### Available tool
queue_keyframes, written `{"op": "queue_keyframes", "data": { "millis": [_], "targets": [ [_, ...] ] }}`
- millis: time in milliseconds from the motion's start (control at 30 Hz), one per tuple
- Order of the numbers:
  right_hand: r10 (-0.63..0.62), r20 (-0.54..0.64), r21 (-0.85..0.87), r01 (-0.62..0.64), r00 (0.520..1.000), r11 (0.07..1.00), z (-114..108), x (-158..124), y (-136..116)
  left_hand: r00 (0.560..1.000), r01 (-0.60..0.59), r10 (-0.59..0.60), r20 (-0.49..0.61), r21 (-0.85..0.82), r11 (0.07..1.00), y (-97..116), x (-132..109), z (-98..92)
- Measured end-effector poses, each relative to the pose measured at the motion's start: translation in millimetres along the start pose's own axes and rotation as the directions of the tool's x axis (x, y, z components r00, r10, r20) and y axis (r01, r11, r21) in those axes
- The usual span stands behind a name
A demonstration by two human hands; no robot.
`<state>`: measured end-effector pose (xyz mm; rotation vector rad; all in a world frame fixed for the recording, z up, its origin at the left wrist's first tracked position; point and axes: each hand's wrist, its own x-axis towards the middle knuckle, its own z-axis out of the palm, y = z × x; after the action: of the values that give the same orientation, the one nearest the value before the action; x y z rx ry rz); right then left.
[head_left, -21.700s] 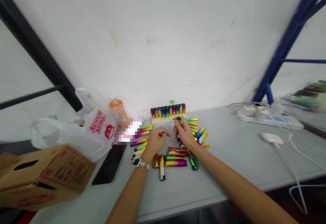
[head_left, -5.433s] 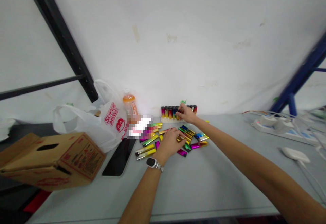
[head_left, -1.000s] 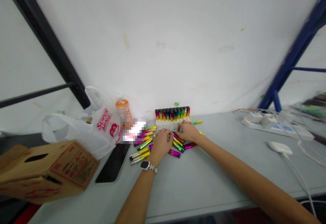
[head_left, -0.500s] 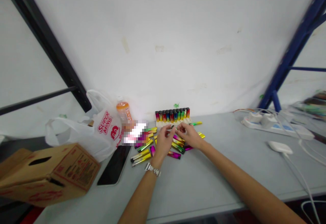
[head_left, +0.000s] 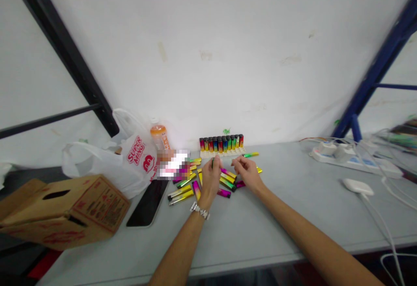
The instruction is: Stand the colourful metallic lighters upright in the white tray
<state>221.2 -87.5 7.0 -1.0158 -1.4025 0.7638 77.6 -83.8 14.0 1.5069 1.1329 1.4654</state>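
My left hand [head_left: 211, 174], with a metal-link bracelet on its wrist, is closed around a lighter [head_left: 213, 162]; only its dark, greenish end shows. My right hand [head_left: 248, 172] is a little to the right, fingers curled together; anything in them is hidden. Behind both hands, several shiny, multicoloured lighters [head_left: 220, 144] stand upright in rows in a white holder [head_left: 239, 152]. More lighters [head_left: 181, 197] lie loose on the table around and under my hands. One green-yellow lighter [head_left: 251, 154] lies right of the holder.
At left are a black phone [head_left: 147, 205], a cardboard box [head_left: 74, 212], a white plastic bag [head_left: 130, 169] and an orange-capped-looking drink bottle [head_left: 159, 136]. A power strip [head_left: 355, 162] and a white charger [head_left: 358, 186] with cables lie on the right of the grey table [head_left: 293, 182].
My hands were together over the loose lighters and are now apart. The left one has turned with the lighter in it; the right one has drawn away to the right.
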Motion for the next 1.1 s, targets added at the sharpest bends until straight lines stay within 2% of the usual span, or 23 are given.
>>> {"op": "queue_keyframes", "data": {
  "millis": [100,200,433,633,733,867,967,1100],
  "targets": [
    [0.004,0.022,-0.031,-0.003,1.000,1.000,2,-2,-1,0.994,0.000,0.015,-0.113,0.133,0.991,-2,1,-0.5],
    [0.011,0.033,-0.050,-0.009,0.999,0.999,2,-2,0,0.986,0.023,0.009,-0.167,0.185,0.982,-3,3,0.0],
    [0.030,0.073,-0.072,-0.024,0.997,0.997,2,-2,3,0.994,0.034,-0.019,-0.111,0.143,0.989,2,-1,-0.1],
    [0.058,0.118,-0.073,-0.050,0.991,0.996,3,-2,8,0.989,0.050,-0.015,-0.149,0.233,0.971,7,0,1.5],
    [0.049,0.126,-0.050,-0.044,0.991,0.998,4,-3,10,0.994,0.018,0.013,-0.109,0.283,0.959,9,-2,-0.1],
    [0.011,0.094,-0.031,-0.008,0.995,0.999,8,-3,6,0.997,-0.073,0.064,0.035,0.376,0.924,8,-8,-3.7],
    [0.024,0.065,-0.036,-0.022,0.998,0.999,15,-1,1,0.995,-0.091,0.059,0.084,0.458,0.884,4,-11,-3.7],
    [0.020,0.028,-0.062,-0.018,0.999,0.998,21,6,-1,0.987,-0.128,0.082,0.138,0.360,0.924,-1,-10,-2.9]
  ]
}}
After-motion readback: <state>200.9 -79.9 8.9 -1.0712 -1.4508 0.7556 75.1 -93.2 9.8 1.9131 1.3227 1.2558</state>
